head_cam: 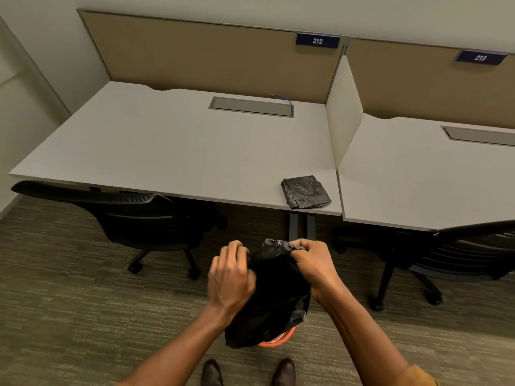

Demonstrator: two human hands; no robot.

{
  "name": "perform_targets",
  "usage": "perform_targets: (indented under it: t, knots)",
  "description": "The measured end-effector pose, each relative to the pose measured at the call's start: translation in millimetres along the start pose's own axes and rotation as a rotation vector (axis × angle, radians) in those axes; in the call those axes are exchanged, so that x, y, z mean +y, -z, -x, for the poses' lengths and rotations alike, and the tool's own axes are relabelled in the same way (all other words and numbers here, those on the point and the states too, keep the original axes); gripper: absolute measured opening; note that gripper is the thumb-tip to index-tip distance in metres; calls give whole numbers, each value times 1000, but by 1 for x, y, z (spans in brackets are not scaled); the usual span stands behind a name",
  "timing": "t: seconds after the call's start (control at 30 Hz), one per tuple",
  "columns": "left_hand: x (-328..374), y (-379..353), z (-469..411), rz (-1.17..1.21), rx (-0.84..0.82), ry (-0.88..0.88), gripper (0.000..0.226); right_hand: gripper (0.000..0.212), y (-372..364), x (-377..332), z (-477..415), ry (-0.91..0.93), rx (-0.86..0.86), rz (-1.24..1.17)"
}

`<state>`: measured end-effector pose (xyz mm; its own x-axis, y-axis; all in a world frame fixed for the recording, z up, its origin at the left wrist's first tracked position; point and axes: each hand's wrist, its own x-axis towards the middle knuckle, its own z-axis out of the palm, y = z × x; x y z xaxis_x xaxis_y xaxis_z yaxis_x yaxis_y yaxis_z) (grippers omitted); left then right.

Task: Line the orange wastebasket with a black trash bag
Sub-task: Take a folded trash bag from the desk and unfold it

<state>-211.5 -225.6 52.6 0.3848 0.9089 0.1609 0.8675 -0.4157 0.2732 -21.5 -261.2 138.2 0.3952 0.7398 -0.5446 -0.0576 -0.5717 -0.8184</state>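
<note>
Above the orange wastebasket (274, 339), the left hand (230, 277) pinches one edge of the black trash bag (274, 296) and the right hand (312, 260) grips the other. The bag's mouth apparently needs spreading open next, then lowering in.

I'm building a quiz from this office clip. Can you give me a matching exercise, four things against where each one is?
Things:
1. black trash bag
2. folded spare bags
3. orange wastebasket
4. office chair

Places:
A. on the desk's near right corner
B. tucked under the desk, at the left
C. gripped by the left hand and the right hand
D. on the carpet, mostly hidden beneath the bag

Pairs: 1-C, 2-A, 3-D, 4-B
</note>
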Motion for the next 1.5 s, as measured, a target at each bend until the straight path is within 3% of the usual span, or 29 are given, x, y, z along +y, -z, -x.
perform_targets:
  t: [0.13, 0.23, 0.3, 0.5, 0.67, 0.73, 0.8, 0.9, 1.03, 1.1, 1.17, 1.23, 1.37, 1.5]
  knots:
    - [9, 6, 9, 153, 194, -2, 39, 6, 8, -3, -2, 100, 188, 369]
    - [35, 4, 21, 151, 162, -123, 73, 5, 3, -8, 9, 161, 270, 590]
    - [47, -1, 22, 124, 141, -130, 82, 9, -5, -8, 16, 217, 290, 694]
    - [40, 1, 7, 102, 280, -113, 12, 22, -7, 2, 15, 384, 278, 939]
    - [-9, 18, -4, 50, 17, -291, 24, 16, 17, 19, -6, 509, 206, 912]
    - [-25, 21, -5, 101, -66, -248, 27, 14, 26, 26, -15, 584, 207, 959]
    - [-31, 23, -3, 201, -104, -28, 29, 25, 34, 31, -24, 630, 160, 985]
    - [-33, 21, -3, 244, -108, 239, 21, 64, 38, 35, -30, 600, 0, 990]
    - [-36, 18, -8, 231, -93, 318, 25, 109, 35, 43, -33, 503, -209, 1073]
    - [-37, 16, -12, 233, -66, 374, 27, 89, 30, 50, -37, 452, -215, 1230]
    - [-42, 12, -18, 300, -29, 449, 29, 43, 26, 63, -38, 432, -92, 1307]
    - [-48, 8, -24, 367, -40, 532, 30, 28, 24, 80, -38, 338, 99, 1249]
    - [-63, -3, -25, 560, -87, 701, 26, 32, 18, 110, -34, 92, 420, 973]
    - [-81, -30, -20, 878, -118, 882, 27, 17, 13, 150, -38, -286, 622, 324]
